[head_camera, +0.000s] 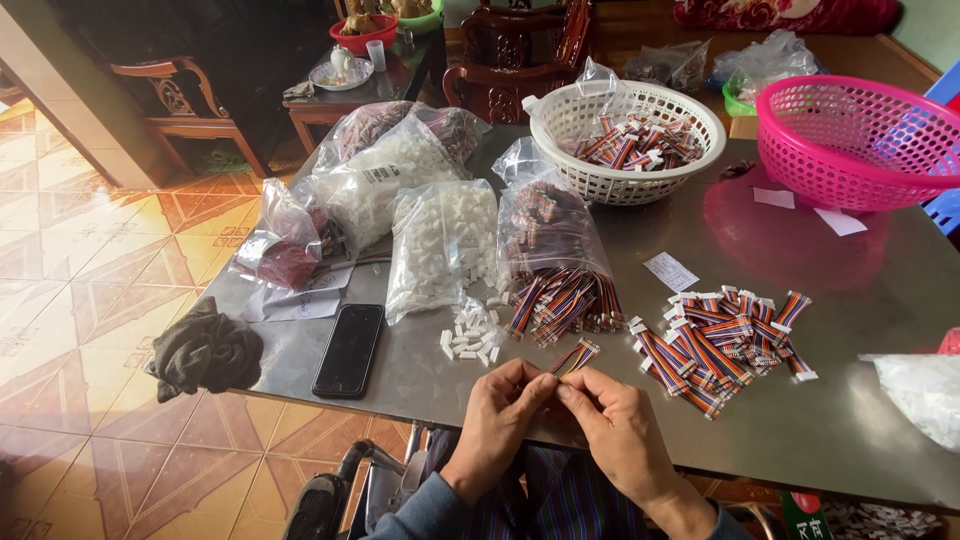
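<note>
Steel table (860, 300) fills most of the view, its far right corner carrying a pink basket (860, 140). Left of that sits a white basket (625, 140) holding striped ribbon-cable pieces. Clear bags (440, 240) of small white connectors lie at the centre and far left. Near right, a pile of finished cables (725, 340) with white ends is spread out. A dark cloth (205, 350) is bunched at the near left edge, with a black phone (350, 350) just beside it. Loose white connectors (470, 340) lie scattered near the middle. At the near edge, the left hand (495, 420) and right hand (615, 425) meet fingertip to fingertip, together pinching one short ribbon cable (575, 357) that angles up and away.
</note>
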